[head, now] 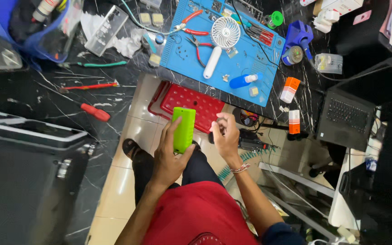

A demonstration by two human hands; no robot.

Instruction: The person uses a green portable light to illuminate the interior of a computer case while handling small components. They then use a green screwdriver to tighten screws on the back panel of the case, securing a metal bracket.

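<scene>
Nearest the camera is the person's lap, in a red garment over dark trousers, above a tiled floor. The left hand is wrapped round the lower part of a bright green phone, thumb on one long edge and fingers behind, holding it upright over the knees. The right hand is just beside it, not touching the phone, its fingers curled in loosely; whether something small is pinched in them I cannot tell. A thin bracelet sits on that wrist.

Under the hands, a red perforated plastic stool stands on the floor, partly tucked below the edge of the dark marbled bench. To the left a grey case is cut off by the picture's edge.

On the bench edge to the right stand two small orange-and-white boxes, one upright and one tilted; their print is too small to make out. Beside them is an open black laptop. A red-handled screwdriver lies left.

Farther off lies a blue work mat with a white handheld fan, red-handled pliers and a blue bottle on its side. Beyond the mat's right end are a blue stand, a small clear box and white cartons cut off at the top. At far left a blue tub holds things that are hard to tell apart.
</scene>
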